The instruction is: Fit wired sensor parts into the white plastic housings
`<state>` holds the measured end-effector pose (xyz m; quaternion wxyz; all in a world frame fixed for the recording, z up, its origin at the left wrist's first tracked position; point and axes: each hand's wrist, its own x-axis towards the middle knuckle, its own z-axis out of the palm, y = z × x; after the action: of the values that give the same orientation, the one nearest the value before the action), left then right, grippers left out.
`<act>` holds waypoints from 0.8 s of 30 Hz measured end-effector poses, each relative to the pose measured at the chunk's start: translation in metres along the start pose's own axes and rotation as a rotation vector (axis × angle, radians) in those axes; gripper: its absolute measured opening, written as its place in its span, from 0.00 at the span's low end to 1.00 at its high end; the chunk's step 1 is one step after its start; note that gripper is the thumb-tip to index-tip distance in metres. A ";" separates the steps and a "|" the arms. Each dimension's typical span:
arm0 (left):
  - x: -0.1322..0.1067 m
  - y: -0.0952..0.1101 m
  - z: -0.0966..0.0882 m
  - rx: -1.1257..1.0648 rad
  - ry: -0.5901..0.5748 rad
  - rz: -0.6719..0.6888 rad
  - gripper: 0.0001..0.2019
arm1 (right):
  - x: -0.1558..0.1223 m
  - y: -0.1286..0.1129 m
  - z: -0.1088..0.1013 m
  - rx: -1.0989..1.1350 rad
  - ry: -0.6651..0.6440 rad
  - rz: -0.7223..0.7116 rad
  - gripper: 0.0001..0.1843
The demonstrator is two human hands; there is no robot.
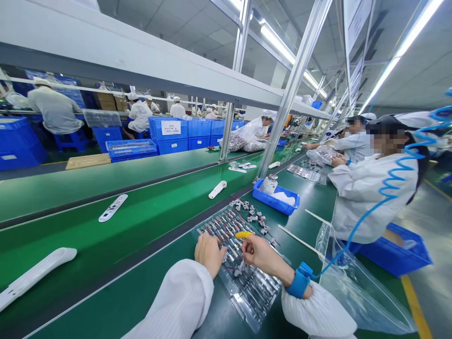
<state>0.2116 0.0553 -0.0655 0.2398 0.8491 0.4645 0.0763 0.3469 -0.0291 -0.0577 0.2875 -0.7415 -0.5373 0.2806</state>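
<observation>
A clear plastic tray (243,294) lies on the green bench, filled with rows of slender metallic parts (226,230). My left hand (209,254) rests over the tray's left side, fingers curled down and closed; whatever they grip is hidden. Over the tray's middle, my right hand (263,254) is closed, thumb against curled fingers, and anything between them is too small to make out. A yellow finger cot (243,234) covers its index finger. Small grey-white parts with red wires (240,269) lie on the tray between and below my hands.
Beyond the tray are more wired parts (261,221) and a blue bin (275,200) holding a jar. White elongated housings (113,207) lie on the green conveyor (158,197) at left. A blue coiled cord (367,212) runs from my right wristband. A co-worker (374,179) sits at right.
</observation>
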 end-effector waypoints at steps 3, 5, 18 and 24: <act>-0.004 0.006 0.007 -0.019 -0.023 0.046 0.07 | 0.008 0.001 0.007 0.055 0.080 -0.029 0.10; -0.009 0.007 0.010 -0.045 -0.036 0.085 0.05 | 0.010 0.003 0.012 0.104 0.116 -0.037 0.09; -0.018 0.005 0.021 -0.202 -0.008 0.151 0.05 | 0.002 0.008 0.032 0.319 0.256 -0.053 0.08; -0.034 0.003 -0.010 -0.262 0.129 0.158 0.13 | -0.010 0.012 0.005 0.299 0.336 -0.046 0.04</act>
<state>0.1913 0.0295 -0.0527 0.3113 0.8378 0.3967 0.2093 0.3484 -0.0408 -0.0684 0.4862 -0.7144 -0.4512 0.2229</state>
